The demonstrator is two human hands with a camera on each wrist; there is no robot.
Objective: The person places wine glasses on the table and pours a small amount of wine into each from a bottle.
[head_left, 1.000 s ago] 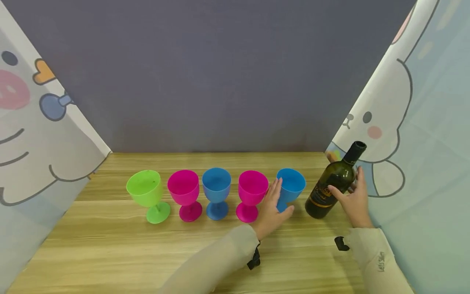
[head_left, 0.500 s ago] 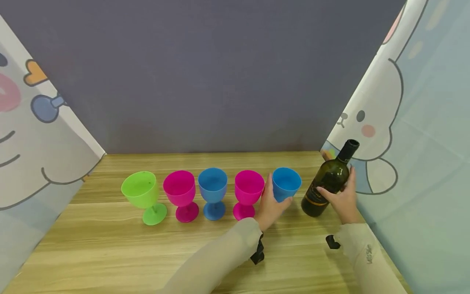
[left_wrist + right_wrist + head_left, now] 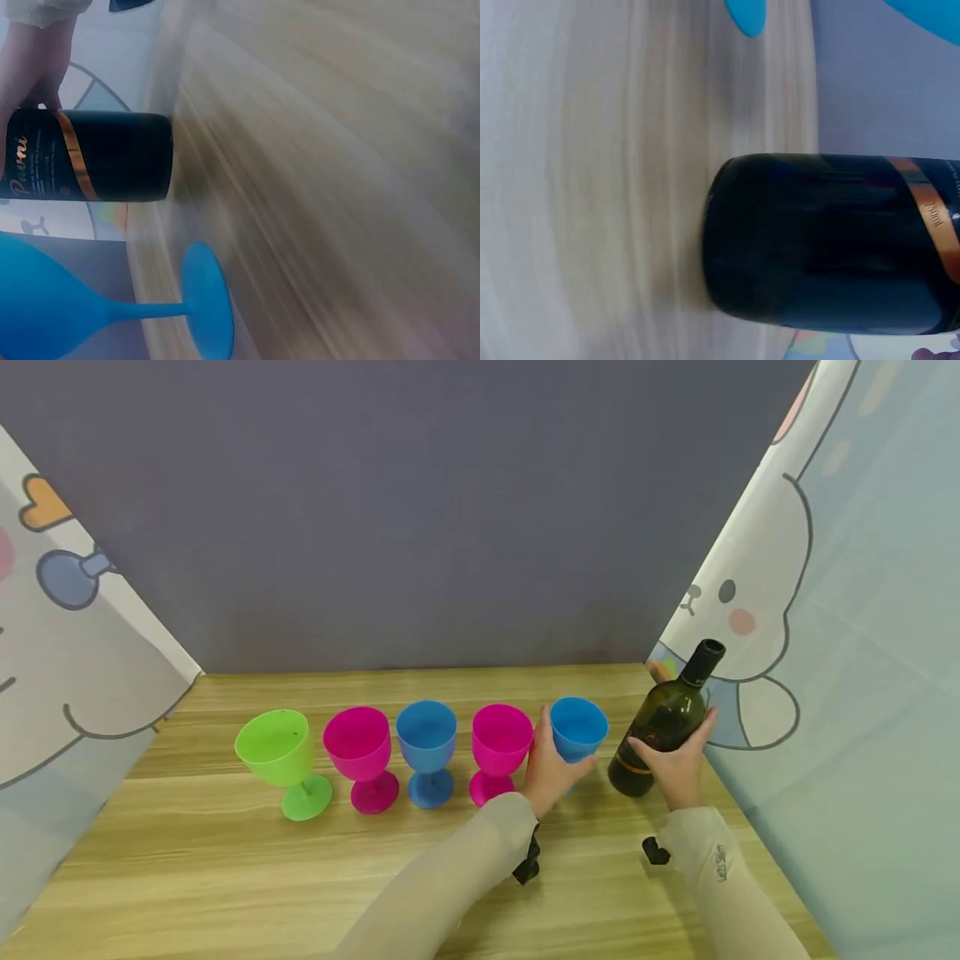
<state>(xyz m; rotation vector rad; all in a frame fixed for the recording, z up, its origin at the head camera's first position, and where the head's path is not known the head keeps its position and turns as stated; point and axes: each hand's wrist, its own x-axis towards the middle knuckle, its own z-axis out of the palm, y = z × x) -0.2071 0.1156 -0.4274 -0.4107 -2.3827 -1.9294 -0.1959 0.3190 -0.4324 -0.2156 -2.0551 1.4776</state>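
blue goblet (image 3: pixel 579 727), standing just left of bottle (image 3: pixel 667 713): i'm seeing left hand (image 3: pixel 553 770), across its front a second ago, now cupping the bowl, fingers half-curled; right hand (image 3: pixel 678 770) is gripping the bottle, so both are occupied.

Cream sleeves (image 3: pixel 442 889); dark lettering (image 3: pixel 722 863) on right one; black pieces (image 3: pixel 528 862) beside cuffs (image 3: pixel 686 828).

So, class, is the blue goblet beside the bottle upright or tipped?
Upright: the blue goblet opens upward in the head view; its foot faces the table in the left wrist view.
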